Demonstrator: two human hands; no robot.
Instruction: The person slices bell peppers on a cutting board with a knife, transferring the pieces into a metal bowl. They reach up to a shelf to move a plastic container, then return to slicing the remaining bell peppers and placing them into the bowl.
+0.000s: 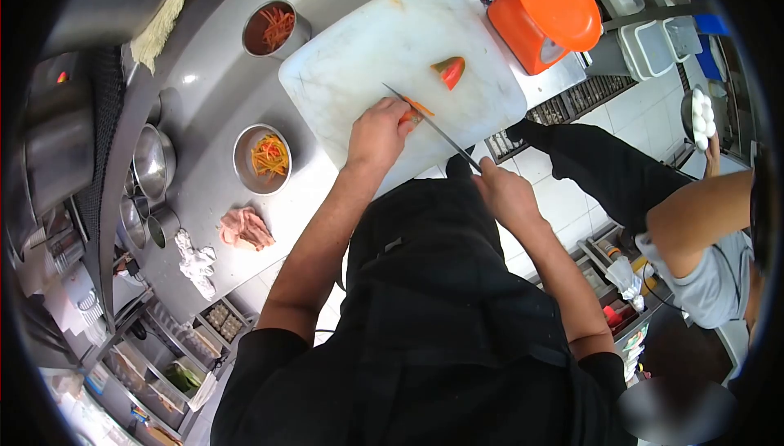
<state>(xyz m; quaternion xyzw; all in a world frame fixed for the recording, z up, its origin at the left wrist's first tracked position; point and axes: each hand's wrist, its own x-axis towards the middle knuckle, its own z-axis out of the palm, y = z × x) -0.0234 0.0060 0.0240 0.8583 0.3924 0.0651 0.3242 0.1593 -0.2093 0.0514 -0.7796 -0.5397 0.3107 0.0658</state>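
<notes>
My left hand [380,136] presses with curled fingers on an orange vegetable piece [414,117] on the white cutting board [351,54]. Its exact kind is partly hidden by my fingers. In my right hand [506,193] is the handle of a knife [445,137], whose long blade lies across the board right beside my left fingertips. A thin orange strip [421,106] lies along the far side of the blade. Farther up the board rests a red and green pepper piece [448,72], apart from both hands.
Left of the board stand a metal pot [302,31] of orange-red strips and a metal bowl [239,167] of yellow-orange strips. A pink cloth [245,228] lies nearby. An orange scale [523,25] stands at the back right. At right, another person's hand [713,156] holds a bowl of white eggs.
</notes>
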